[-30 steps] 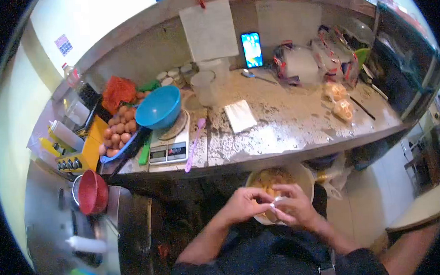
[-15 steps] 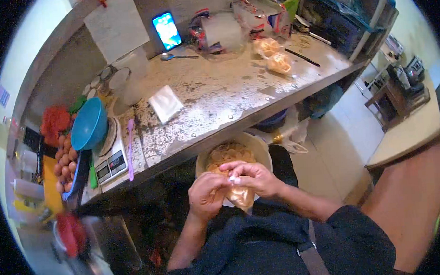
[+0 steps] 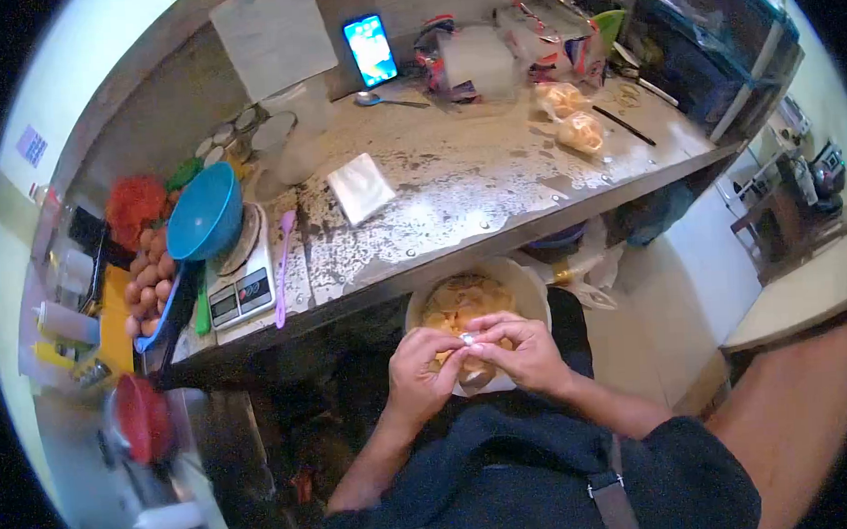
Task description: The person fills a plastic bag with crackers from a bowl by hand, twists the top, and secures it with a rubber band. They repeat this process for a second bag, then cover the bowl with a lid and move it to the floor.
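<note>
Both hands meet over a white bowl [image 3: 529,293] full of pale yellow chips, held low in front of my body below the counter edge. My left hand [image 3: 422,370] and my right hand [image 3: 525,353] pinch together the twisted top of a small clear bag of chips [image 3: 473,368] that hangs between them over the bowl. Fingertips of both hands touch at the bag's neck.
A speckled counter [image 3: 459,206] carries a blue bowl [image 3: 204,213] on a digital scale [image 3: 242,296], a tray of eggs [image 3: 145,281], a white napkin [image 3: 362,187], a lit phone [image 3: 371,50], a spoon [image 3: 388,101] and filled chip bags [image 3: 578,130]. Floor lies to the right.
The view has swung slightly; my hands stay together at the bag's neck, now a little to the right and closer over the bowl.
</note>
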Action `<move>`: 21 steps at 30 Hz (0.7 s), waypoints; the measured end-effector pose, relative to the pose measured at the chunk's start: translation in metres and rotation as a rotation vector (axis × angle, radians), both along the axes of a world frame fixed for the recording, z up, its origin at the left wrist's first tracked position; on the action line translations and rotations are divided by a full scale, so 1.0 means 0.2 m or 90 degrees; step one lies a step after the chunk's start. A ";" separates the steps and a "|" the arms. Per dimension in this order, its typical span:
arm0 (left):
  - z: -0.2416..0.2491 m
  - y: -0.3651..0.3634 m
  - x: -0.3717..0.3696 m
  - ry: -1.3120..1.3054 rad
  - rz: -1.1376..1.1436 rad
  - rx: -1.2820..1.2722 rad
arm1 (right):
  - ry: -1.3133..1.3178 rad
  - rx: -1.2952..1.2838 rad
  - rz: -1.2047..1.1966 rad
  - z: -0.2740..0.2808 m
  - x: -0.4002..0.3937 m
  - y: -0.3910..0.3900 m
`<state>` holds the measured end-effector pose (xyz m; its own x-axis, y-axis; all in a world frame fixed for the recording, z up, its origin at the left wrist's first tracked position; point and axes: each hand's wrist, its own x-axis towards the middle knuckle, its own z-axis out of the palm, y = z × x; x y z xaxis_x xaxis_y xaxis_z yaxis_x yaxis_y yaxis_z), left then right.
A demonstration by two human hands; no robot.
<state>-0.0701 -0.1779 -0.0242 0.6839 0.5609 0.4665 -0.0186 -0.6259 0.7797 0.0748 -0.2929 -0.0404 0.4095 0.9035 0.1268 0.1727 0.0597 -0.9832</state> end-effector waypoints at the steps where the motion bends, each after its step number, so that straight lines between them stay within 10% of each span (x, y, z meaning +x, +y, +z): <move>1: 0.00 0.01 -0.02 0.004 0.013 0.001 | 0.004 0.001 0.013 0.00 -0.01 0.01; 21: 0.10 0.10 -0.03 0.038 -0.188 0.238 | -0.154 -0.011 0.381 0.10 0.07 0.04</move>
